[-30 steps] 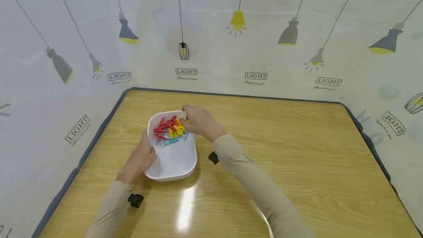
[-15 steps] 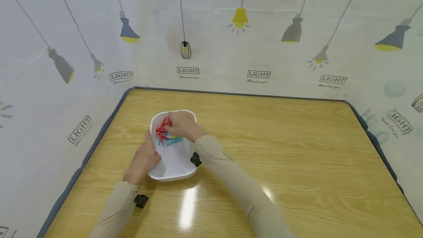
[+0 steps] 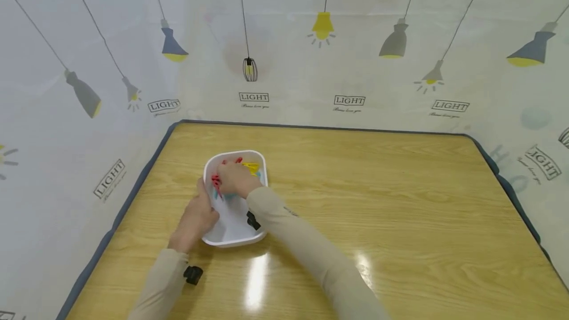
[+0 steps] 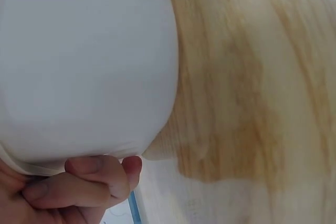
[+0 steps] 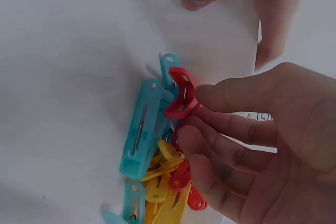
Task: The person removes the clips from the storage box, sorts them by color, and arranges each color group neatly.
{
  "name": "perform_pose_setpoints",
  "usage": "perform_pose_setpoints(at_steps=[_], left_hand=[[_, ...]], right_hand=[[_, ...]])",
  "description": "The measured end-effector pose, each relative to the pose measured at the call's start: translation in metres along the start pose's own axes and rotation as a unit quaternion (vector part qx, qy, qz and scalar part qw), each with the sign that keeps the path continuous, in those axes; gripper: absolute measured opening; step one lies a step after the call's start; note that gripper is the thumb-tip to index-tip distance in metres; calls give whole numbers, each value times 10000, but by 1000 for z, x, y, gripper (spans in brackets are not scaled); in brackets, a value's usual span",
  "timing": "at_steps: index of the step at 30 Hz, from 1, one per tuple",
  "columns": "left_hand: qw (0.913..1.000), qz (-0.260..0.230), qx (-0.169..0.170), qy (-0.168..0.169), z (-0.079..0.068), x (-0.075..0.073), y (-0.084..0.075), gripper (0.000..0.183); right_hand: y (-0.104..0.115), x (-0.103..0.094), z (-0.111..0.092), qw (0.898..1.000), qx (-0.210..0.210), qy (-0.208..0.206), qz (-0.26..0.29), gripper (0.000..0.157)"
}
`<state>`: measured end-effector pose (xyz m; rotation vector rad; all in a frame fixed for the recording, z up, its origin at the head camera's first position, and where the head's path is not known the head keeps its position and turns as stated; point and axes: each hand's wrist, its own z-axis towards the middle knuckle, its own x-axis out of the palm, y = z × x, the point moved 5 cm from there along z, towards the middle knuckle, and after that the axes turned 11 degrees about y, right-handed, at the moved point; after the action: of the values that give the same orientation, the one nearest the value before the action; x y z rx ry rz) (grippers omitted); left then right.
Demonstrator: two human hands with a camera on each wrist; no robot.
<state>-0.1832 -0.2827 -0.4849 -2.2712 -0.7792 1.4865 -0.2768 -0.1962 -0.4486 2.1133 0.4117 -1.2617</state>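
A white plastic bin [image 3: 233, 221] stands on the wooden table, its far end holding red clothespins [image 3: 216, 181], yellow clothespins [image 3: 251, 168] and turquoise clothespins [image 5: 142, 129]. My left hand [image 3: 195, 219] grips the bin's left wall, thumb over the rim; its curled fingers [image 4: 100, 169] show against the outside in the left wrist view. Inside the bin, my right hand [image 3: 237, 179] reaches into the pile. The right wrist view shows its thumb and fingers pinching a red clothespin [image 5: 184, 95], while more red ones lie under the other fingertips. In the head view this hand hides much of the pile.
The wooden table [image 3: 378, 201] extends to the right of the bin. A dark edging [image 3: 115, 231] runs along its border, where a pale curtain [image 3: 293, 83] printed with lamps rises. Each wrist carries a small black camera [image 3: 193, 274].
My right hand has gone from the bin's far right rim leftward and down into the clothespins. The yellow clothespins show again at its right. My left hand keeps its hold on the bin.
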Motion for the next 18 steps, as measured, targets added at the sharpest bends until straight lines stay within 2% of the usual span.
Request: perform_pose_setpoints(at_steps=[4, 7, 12, 18], left_hand=[[9999, 9, 88, -122, 2, 2, -1, 98], [9999, -54, 110, -102, 2, 5, -2, 99], [9998, -32, 94, -145, 1, 4, -1, 99], [9999, 29, 28, -168, 2, 1, 1, 99]], right_hand=[[4, 5, 5, 9987, 154, -97, -480, 19], [4, 10, 8, 9968, 210, -145, -757, 18], [3, 12, 11, 9960, 189, -246, -841, 17], [3, 7, 11, 9936, 374, -318, -1020, 19]])
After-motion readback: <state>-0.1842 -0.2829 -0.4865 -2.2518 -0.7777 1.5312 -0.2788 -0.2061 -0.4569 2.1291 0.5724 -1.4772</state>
